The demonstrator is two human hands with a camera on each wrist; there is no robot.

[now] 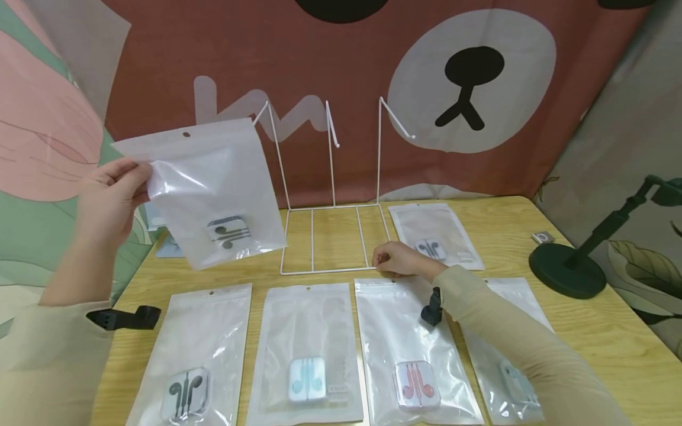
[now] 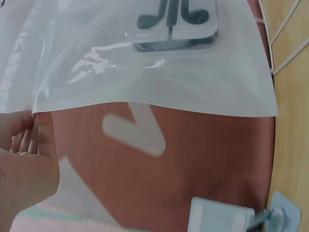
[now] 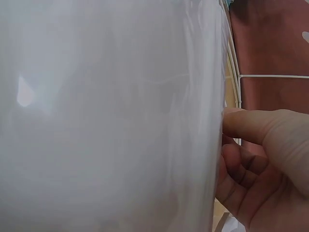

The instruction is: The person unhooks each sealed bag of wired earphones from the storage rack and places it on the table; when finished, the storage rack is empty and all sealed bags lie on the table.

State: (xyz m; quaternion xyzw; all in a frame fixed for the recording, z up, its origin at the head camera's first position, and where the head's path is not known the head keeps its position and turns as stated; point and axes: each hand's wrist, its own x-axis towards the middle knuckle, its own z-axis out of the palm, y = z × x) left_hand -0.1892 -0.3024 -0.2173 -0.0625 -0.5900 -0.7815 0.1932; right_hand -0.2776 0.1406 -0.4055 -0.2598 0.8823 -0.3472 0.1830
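Observation:
My left hand (image 1: 113, 192) pinches the left edge of a clear-fronted zip bag (image 1: 205, 177), raised and tilted beside the rack. Inside it is a square case of black earphones (image 1: 230, 232), also seen in the left wrist view. My right hand (image 1: 398, 259) is at the front bar of the white wire rack (image 1: 330, 271), pinching the top edge of another zip bag (image 1: 410, 331) that lies on the table. That bag holds a case of pink earphones (image 1: 417, 384). In the right wrist view the thumb and fingers (image 3: 246, 125) are at this bag's edge.
More bagged earphones lie around: a black set (image 1: 186, 393), a light blue set (image 1: 306, 380), one partly under my right sleeve, and one bag (image 1: 434, 234) right of the rack. Three hooks top the rack. A dark green lamp (image 1: 567, 269) stands at right, a light blue object (image 2: 219, 216) at left.

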